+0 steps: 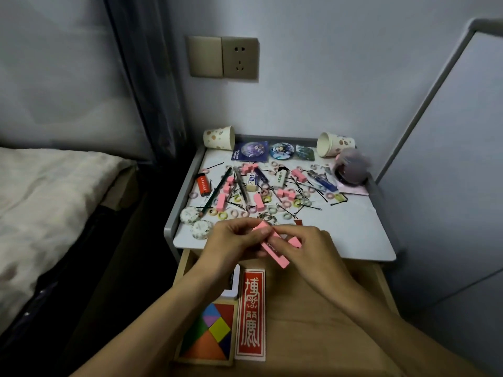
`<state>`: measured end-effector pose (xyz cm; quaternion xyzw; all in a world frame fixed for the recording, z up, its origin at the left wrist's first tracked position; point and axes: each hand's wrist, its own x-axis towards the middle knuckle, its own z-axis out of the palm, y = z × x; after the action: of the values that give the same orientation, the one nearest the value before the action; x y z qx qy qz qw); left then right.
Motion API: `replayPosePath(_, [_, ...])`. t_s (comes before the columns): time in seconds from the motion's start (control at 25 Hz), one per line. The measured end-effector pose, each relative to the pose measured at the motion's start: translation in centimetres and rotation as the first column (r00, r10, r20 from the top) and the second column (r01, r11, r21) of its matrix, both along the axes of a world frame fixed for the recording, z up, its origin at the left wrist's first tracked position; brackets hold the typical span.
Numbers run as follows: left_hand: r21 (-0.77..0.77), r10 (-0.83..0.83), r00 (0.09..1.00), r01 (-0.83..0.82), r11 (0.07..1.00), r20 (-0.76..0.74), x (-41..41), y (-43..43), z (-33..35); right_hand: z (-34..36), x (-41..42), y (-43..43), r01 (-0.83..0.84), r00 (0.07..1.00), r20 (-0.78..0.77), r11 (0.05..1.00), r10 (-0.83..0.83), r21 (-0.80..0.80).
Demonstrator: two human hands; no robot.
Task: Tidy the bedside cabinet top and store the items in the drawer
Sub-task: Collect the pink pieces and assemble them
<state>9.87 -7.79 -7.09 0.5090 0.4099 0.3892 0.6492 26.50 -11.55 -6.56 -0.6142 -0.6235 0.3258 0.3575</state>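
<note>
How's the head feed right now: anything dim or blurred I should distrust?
Head view: dim, bluish light, no glare; the purple round object at the back right of the cabinet top is smeared; the left hand, right hand and the pink blocks they pinch look fairly sharp.

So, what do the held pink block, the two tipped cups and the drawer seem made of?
The pink rectangular block: matte, sharp-edged, likely foam or painted wood.
The two printed white cups: probably thin paper, with matte printed walls.
The pale open drawer: wood with a dull finish and faint grain.
</note>
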Motion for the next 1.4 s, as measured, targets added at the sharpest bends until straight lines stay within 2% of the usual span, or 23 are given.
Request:
replayPosePath(0.08, [-0.035,0.019,1.000,-0.018,0.999,0.013,0.1,0.3,0.1,-0.1,0.5,0.2,-0.011,0.970,-0.241,0.986,-0.030,-0.168])
replayPosePath(0.16, [-0.083,0.050,0.998,-0.047,0.995,0.025,0.1,0.5,0.1,-0.1,1.0,0.0,-0.032,0.913,-0.398,0.955,-0.093,-0.296])
replayPosePath(0.32, [-0.100,0.082,0.996,-0.086,0.991,-0.039,0.3,0.6,-0.3,-0.3,2.2,0.0,-0.063,0.862,-0.474,0.890,-0.179,-0.451])
replayPosePath(0.44, [-0.115,0.102,0.994,-0.106,0.988,-0.044,0.3,0.6,-0.5,-0.3,2.5,-0.1,-0.086,0.808,-0.543,0.866,-0.229,-0.493])
replayPosePath(0.56, [-0.159,0.130,0.991,-0.133,0.978,-0.031,0.5,0.4,-0.7,-0.2,2.5,-0.3,-0.012,0.832,-0.499,0.891,-0.244,-0.455])
replayPosePath(0.72, [-0.171,0.130,0.992,-0.127,0.977,0.002,0.7,0.4,-0.7,0.0,2.2,-0.5,0.051,0.875,-0.442,0.947,-0.195,-0.317])
replayPosePath(1.04, [-0.227,0.128,0.990,-0.112,0.968,0.057,0.5,0.6,-0.8,-0.4,1.7,-0.5,0.138,0.939,-0.286,0.970,-0.192,-0.198])
replayPosePath(1.28, [-0.055,0.072,0.992,-0.078,0.995,-0.107,-0.5,1.1,0.0,-0.2,1.9,-0.7,0.100,0.970,-0.204,0.981,-0.134,-0.166])
replayPosePath(1.4, [-0.030,0.021,0.987,-0.026,0.999,-0.161,-0.8,1.2,0.1,-0.1,2.0,-0.9,0.073,0.975,-0.195,0.985,-0.104,-0.157])
